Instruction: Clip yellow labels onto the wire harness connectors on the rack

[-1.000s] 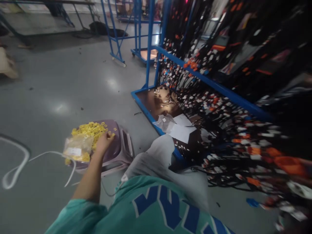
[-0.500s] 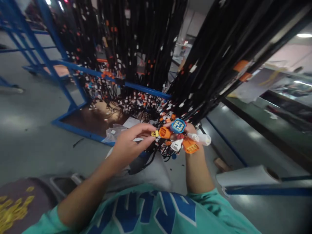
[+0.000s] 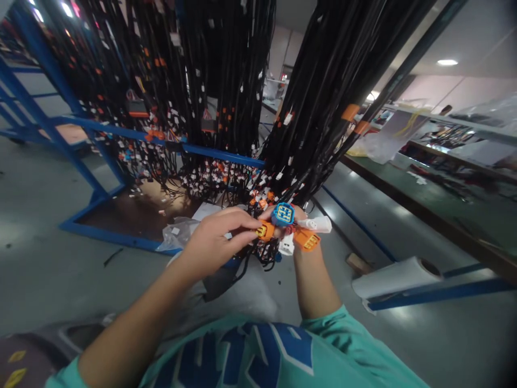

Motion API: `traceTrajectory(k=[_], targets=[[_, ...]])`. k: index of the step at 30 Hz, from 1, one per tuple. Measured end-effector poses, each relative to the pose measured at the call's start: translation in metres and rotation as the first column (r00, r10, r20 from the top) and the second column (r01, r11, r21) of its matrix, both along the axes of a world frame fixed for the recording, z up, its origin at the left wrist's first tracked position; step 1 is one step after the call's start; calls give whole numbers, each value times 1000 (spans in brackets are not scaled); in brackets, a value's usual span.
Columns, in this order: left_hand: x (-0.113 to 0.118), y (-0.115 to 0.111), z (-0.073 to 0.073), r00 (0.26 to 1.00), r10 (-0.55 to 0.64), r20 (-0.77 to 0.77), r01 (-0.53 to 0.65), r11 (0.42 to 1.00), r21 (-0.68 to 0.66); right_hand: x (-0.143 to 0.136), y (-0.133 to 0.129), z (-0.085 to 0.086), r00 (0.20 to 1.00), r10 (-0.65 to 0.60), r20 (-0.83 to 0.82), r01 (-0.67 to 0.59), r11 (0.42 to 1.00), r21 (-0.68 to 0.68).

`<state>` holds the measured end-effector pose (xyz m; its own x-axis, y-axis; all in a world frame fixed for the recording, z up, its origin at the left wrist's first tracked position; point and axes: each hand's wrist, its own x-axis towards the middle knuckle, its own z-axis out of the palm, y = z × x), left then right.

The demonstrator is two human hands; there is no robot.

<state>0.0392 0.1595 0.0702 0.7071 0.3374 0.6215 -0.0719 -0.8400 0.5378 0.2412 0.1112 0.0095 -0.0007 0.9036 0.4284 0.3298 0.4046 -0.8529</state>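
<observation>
Orange plastic sits right at the centre of your grip: your left hand [image 3: 214,242] has its thumb and forefinger pinched on a small orange connector [image 3: 265,231], whose open face shows yellow. Your right hand [image 3: 297,223] meets it from the other side and is clenched around a cluster of connectors, mostly hidden behind them, so you cannot see its fingers clearly. Directly above the pinch, touching the cluster, stands a blue connector [image 3: 283,213] with yellow cells facing you. Just to the right of it a white connector [image 3: 319,224] sticks out sideways, and below that lies a second orange connector [image 3: 307,240], with a smaller white plug [image 3: 286,245] tucked beside it under the pinch. Black wires [image 3: 258,256] loop down from the cluster, just beneath both hands. Beyond your fingertips, the wires run up into thick hanging harness bundles [image 3: 323,81], dotted with white and orange tags. Behind and to the left of the grip, a blue rack frame [image 3: 121,132] crosses in front of those bundles, and a clear plastic bag [image 3: 175,236] lies on the floor close to your left hand. Well off to the right of the grip rests a white roll [image 3: 398,277] against a blue bar. Nearest you, below both forearms, is your teal shirt [image 3: 250,355] with blue lettering.
</observation>
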Motion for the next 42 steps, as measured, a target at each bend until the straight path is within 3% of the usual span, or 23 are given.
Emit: traceTrajectory(k=[5,8,13,19,23,27,30,37,42], targets=[[-1,-2,1,996,38,-75,-51,981,-185,-6,1,9,996,76,-40,-73,994,79],[-1,-4,5,991,33,-131,-75,939,-335,-6,2,8,993,120,-22,-117,987,107],[1,-6,12,969,-121,-217,-37,794,-606,-7,2,8,984,177,30,-179,966,188],[2,0,17,931,-250,-265,-21,690,-723,-6,2,9,950,288,119,-310,916,254],[3,7,14,873,-381,-304,-45,557,-829,-7,0,8,955,279,99,-295,926,238],[6,12,4,826,-521,-215,23,413,-911,-7,-2,7,953,295,67,-303,916,263],[9,11,-4,844,-523,-121,78,342,-937,-8,-2,6,958,283,55,-287,919,272],[11,7,-9,873,-480,-83,78,306,-949,-4,-3,6,952,286,110,-305,917,257],[9,7,-5,863,-478,-165,30,374,-927,-1,0,8,930,293,223,-343,910,231]])
